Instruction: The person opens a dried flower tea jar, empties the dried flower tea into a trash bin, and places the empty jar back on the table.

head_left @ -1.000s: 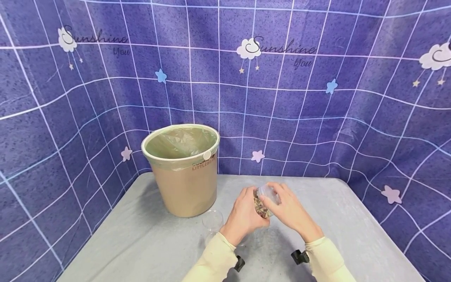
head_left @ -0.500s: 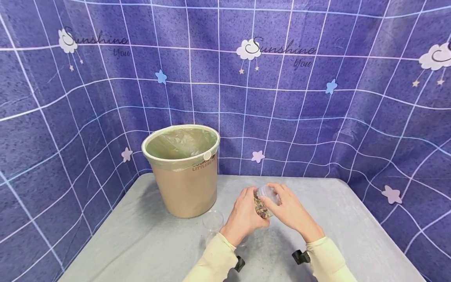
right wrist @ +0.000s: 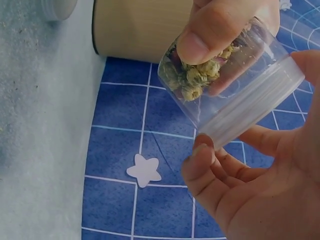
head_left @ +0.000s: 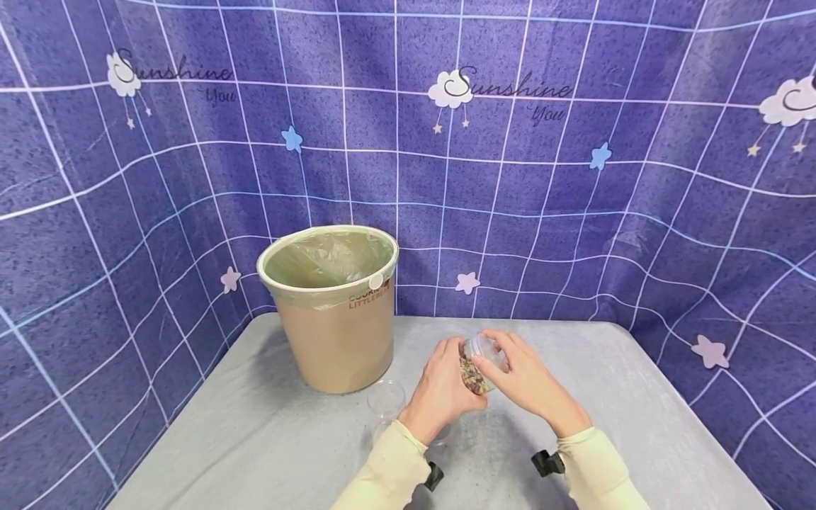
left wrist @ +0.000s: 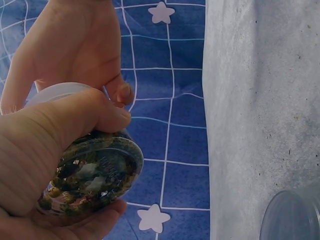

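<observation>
A clear plastic jar (head_left: 473, 377) is tilted between both hands, above the table. Dried flower buds (right wrist: 197, 77), yellowish and dark, fill its bottom part. My left hand (head_left: 441, 388) grips the jar body, with the thumb across its side in the left wrist view. At the other end sits a translucent screw lid (right wrist: 255, 102). My right hand (head_left: 528, 379) holds this lid by its edge between thumb and fingers. The jar's base (left wrist: 100, 175) faces the left wrist camera.
A beige waste bin (head_left: 338, 340) with a liner bag stands at the back left. Clear round plastic containers (head_left: 385, 399) stand near my left forearm, one partly hidden by it. Small crumbs dot the grey tabletop (left wrist: 270, 110). A blue grid-patterned curtain (head_left: 510, 177) surrounds the table.
My right wrist has shifted slightly to the right while its fingers stay on the lid. The left hand and the jar keep nearly the same place.
</observation>
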`<state>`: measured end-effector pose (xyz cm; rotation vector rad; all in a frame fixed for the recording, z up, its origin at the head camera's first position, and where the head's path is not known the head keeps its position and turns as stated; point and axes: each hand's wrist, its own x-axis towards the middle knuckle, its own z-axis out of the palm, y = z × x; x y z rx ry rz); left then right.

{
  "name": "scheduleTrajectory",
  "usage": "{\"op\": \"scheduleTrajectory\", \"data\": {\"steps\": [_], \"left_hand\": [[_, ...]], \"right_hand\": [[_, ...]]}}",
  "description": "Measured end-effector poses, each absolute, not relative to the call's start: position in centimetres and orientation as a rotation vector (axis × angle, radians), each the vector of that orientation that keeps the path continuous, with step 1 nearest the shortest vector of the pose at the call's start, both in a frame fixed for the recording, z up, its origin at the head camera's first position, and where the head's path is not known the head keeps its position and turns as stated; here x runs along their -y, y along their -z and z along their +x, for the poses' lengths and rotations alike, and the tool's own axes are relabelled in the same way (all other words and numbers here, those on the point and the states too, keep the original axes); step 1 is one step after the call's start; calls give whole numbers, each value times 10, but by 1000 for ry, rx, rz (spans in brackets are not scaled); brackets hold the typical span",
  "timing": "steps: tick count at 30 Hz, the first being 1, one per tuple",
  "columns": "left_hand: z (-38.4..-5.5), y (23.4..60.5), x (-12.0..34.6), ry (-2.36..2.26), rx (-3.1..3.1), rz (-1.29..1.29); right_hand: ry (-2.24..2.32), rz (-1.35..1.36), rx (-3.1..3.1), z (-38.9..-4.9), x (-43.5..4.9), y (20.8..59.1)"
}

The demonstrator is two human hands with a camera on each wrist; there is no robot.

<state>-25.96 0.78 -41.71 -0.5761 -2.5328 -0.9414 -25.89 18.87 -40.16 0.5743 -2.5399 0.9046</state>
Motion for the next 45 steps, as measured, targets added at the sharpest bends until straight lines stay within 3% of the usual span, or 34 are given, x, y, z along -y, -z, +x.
{"op": "scheduleTrajectory", "data": {"steps": [45], "left_hand": [[-260,421,-7,917,2519,-585]], "right_hand": [[-970,788,2586,-254,-202,397]]}}
